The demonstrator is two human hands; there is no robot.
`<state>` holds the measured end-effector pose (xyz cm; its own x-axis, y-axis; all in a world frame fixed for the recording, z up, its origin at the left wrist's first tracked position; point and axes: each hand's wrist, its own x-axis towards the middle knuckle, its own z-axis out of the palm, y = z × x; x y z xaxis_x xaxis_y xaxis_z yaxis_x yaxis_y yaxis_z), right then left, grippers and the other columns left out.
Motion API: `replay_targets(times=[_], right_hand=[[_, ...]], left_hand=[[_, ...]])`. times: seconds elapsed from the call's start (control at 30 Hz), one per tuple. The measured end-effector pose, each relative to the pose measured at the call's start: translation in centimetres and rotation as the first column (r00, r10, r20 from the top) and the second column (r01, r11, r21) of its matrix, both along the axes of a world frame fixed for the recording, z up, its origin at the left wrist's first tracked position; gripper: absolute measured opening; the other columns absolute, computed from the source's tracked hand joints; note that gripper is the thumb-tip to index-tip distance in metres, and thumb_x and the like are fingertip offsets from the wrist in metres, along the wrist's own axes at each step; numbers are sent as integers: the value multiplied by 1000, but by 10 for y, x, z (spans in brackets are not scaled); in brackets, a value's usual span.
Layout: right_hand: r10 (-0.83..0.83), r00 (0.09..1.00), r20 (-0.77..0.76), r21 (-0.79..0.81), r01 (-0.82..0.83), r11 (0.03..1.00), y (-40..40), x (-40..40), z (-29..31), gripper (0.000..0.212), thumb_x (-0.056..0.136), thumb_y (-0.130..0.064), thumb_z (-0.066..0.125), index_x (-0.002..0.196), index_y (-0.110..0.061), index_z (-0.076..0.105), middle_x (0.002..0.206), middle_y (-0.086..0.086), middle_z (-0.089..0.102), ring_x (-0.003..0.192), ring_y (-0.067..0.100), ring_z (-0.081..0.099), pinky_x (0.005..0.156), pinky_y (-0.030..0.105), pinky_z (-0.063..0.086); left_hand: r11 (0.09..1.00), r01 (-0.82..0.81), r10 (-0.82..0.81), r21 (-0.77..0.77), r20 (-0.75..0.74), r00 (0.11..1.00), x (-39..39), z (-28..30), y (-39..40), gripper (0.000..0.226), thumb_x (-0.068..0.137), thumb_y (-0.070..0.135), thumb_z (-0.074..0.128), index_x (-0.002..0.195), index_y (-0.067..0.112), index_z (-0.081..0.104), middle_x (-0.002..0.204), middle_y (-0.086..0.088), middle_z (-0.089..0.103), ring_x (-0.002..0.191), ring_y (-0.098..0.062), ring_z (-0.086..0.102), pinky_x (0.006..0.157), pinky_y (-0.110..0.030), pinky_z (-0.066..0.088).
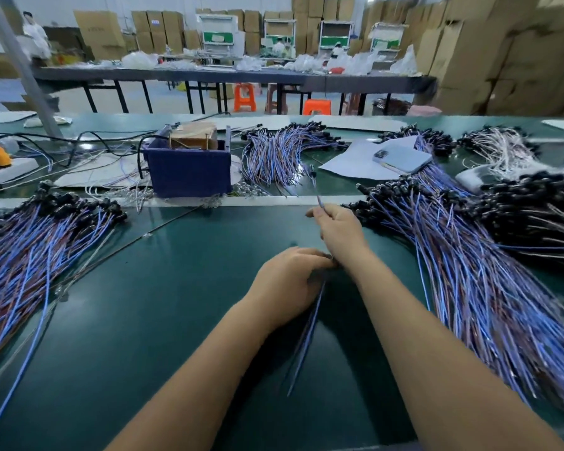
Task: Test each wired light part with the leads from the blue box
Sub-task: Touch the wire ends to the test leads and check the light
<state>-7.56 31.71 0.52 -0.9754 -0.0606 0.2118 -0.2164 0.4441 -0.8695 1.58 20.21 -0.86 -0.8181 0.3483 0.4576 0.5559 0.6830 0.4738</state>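
A right hand (337, 231) pinches one wired light (316, 190) upright while the left hand (290, 281) grips its wire ends, best pressed squarely onto the leads.

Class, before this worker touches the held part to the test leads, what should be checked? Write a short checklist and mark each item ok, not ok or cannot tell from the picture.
1. Part in hand: right hand pinches a wired light part, raised off the table. Ok.
2. Wire ends held: left hand grips wires trailing toward the worker. Ok.
3. Blue box within view, behind the hands. Ok.
4. Leads from the box located: thin wires cross the mat, but which ones are the leads is unclear. Cannot tell.
5. Bare ends touching the leads: hidden under the left hand. Cannot tell.
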Motion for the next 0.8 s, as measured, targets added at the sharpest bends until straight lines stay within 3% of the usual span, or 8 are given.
replay_targets(times=[0.1,0.17,0.23,0.4,0.5,0.6,0.7,0.8], right_hand=[[-57,992,-112,194,78,978,47,1,15,27,100,-28,47,88,-18,70,74,-6,59,73,16,52,65,32,38],[-96,979,-180,294,146,945,75,2,25,36,100,-30,47,65,-22,53,61,-8,49,60,15,45,53,32,28],[-134,966,-221,391,214,895,99,3,33,40,99,-32,47,62,-19,44,57,-5,45,58,19,45,52,33,26],[-263,919,-292,557,388,735,139,3,41,20,98,-31,48,103,-20,64,95,4,66,88,30,57,66,34,37],[-318,924,-214,622,380,685,149,3,35,31,96,-29,51,124,-20,59,121,12,59,109,34,55,78,37,43],[-368,913,-178,698,380,606,143,4,26,36,94,-23,53,129,-17,55,129,18,47,119,37,44,87,41,43],[-374,892,-255,688,439,578,123,6,20,36,90,-13,54,126,-14,55,128,18,44,117,35,40,91,40,39],[-303,904,-302,656,428,622,89,8,19,36,90,-16,55,126,-15,56,124,16,46,114,34,41,97,39,35]], left_hand=[[995,62,-63,84,19,998,-4,3,47,41,78,-2,55,110,17,74,110,-1,72,100,-27,63,83,-38,51],[983,105,-111,152,36,993,-7,4,72,41,80,0,57,116,14,71,115,-1,70,104,-23,62,87,-32,50],[968,152,-169,200,73,983,-7,4,93,45,82,3,60,125,15,66,123,-1,67,111,-19,59,92,-26,47],[956,227,-256,184,148,955,-4,-2,119,54,83,8,63,135,23,56,128,7,63,120,-12,54,99,-33,46],[959,229,-258,167,182,949,-5,-5,116,50,84,9,63,132,22,58,124,5,65,118,-14,54,100,-34,44],[968,178,-216,175,233,948,-7,-9,105,36,87,10,63,122,18,65,116,1,67,110,-15,55,97,-28,45],[979,109,-147,170,228,963,-9,-11,91,27,89,13,62,114,18,70,96,4,64,89,-8,49,79,-12,35],[989,36,-69,146,224,972,-13,-9,70,24,88,13,59,108,18,71,78,12,52,83,-9,47,72,-20,33]])
